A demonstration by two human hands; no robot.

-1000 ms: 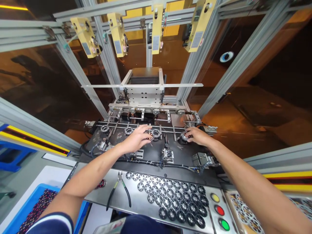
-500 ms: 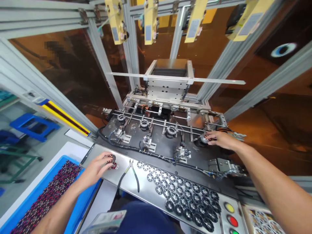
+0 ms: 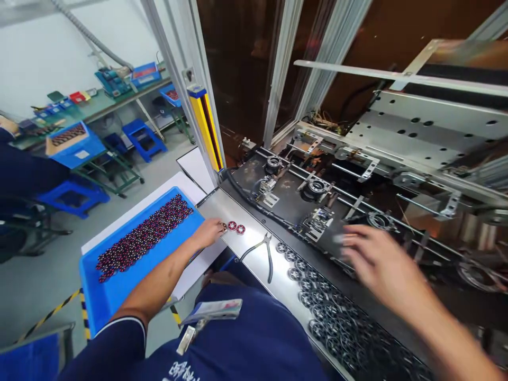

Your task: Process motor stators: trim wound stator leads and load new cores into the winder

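Observation:
My left hand point(image 3: 209, 233) is at the near left end of the metal ledge point(image 3: 216, 203), fingers closed on a small copper-wound stator point(image 3: 223, 227). Beside its fingertips, two red-rimmed stators point(image 3: 236, 227) lie flat on the ledge. My right hand point(image 3: 375, 259), smeared by motion, is over the dark machine bed. A pale, blurred small thing point(image 3: 339, 239) shows at its bent fingers; I cannot make out what it is. Wire cutters point(image 3: 262, 248) with dark handles lie spread on the ledge between my hands. Rows of black round parts point(image 3: 313, 299) cover the ledge to their right.
A blue tray point(image 3: 87, 280) holding many stators stands at left. Ring-shaped fixtures point(image 3: 317, 186) and rods line the machine bed. A yellow sensor bar point(image 3: 207, 129) runs up the frame post. Blue stools point(image 3: 145, 138) and a workbench point(image 3: 107, 100) are behind; a person's dark sleeve point(image 3: 32, 169) shows at far left.
The view has swung left. My right hand has left the far-right fixture. Two red-rimmed stators now lie apart on the ledge next to my left hand, which still holds one.

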